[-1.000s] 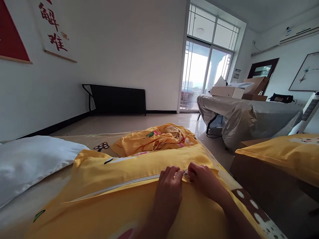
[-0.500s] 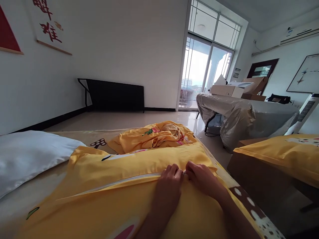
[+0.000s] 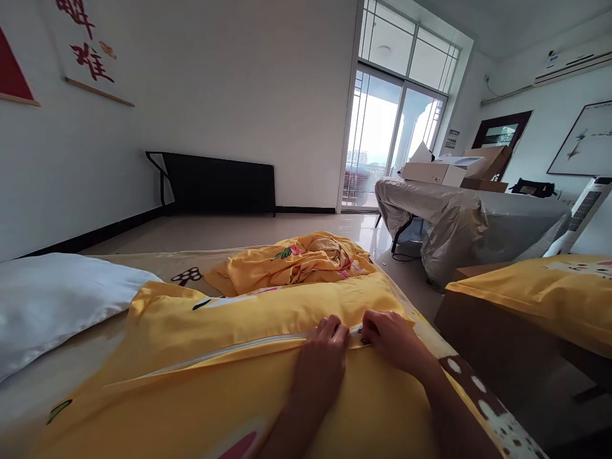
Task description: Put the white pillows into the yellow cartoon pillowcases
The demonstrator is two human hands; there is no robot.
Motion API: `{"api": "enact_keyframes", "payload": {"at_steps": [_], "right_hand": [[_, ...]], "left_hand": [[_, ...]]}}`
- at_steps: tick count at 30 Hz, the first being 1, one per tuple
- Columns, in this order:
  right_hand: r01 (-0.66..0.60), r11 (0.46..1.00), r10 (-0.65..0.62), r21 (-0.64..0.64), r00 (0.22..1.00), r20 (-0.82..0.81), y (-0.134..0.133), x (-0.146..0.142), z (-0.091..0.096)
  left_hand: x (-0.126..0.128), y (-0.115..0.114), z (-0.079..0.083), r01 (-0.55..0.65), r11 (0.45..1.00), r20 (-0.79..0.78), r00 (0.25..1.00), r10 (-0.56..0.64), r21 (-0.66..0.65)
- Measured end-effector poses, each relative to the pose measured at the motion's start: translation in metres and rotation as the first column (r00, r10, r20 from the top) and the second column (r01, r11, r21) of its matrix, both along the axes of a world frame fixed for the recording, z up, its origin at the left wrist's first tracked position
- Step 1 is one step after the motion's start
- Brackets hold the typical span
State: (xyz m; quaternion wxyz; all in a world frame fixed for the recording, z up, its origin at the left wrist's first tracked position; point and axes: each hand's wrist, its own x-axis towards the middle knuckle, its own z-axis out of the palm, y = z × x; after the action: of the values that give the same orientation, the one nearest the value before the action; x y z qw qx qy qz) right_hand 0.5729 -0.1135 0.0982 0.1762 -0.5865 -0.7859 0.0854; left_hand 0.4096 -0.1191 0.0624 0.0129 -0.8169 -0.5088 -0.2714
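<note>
Bed (image 3: 71, 376) beneath plump yellow pillowcase (image 3: 215, 408) with white zipper (image 3: 229, 349); left grip (image 3: 321, 363) clenched on pillowcase, right grip (image 3: 394, 341) pinching zipper.

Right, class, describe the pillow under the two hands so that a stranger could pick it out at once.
Start at the bed in the foreground. The yellow pillow lies across its near end, the left hand gripping its edge and the right hand pinching its white zip. Unlike the plain white pillow beside it and the crumpled yellow cloth behind, it is both yellow and plump.
</note>
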Motion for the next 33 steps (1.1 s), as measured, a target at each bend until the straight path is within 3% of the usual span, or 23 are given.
{"api": "enact_keyframes", "payload": {"at_steps": [12, 33], "right_hand": [[-0.005, 1.0, 0.005, -0.004, 1.0, -0.005, 0.003, 0.019, 0.009], [0.104, 0.994, -0.102, -0.018, 0.991, 0.084, 0.01, 0.033, 0.003]], "left_hand": [[0.002, -0.001, 0.002, -0.036, 0.999, -0.09, 0.995, 0.032, -0.04], [0.002, 0.001, -0.002, -0.032, 0.999, -0.083, 0.996, 0.029, -0.042]]}}
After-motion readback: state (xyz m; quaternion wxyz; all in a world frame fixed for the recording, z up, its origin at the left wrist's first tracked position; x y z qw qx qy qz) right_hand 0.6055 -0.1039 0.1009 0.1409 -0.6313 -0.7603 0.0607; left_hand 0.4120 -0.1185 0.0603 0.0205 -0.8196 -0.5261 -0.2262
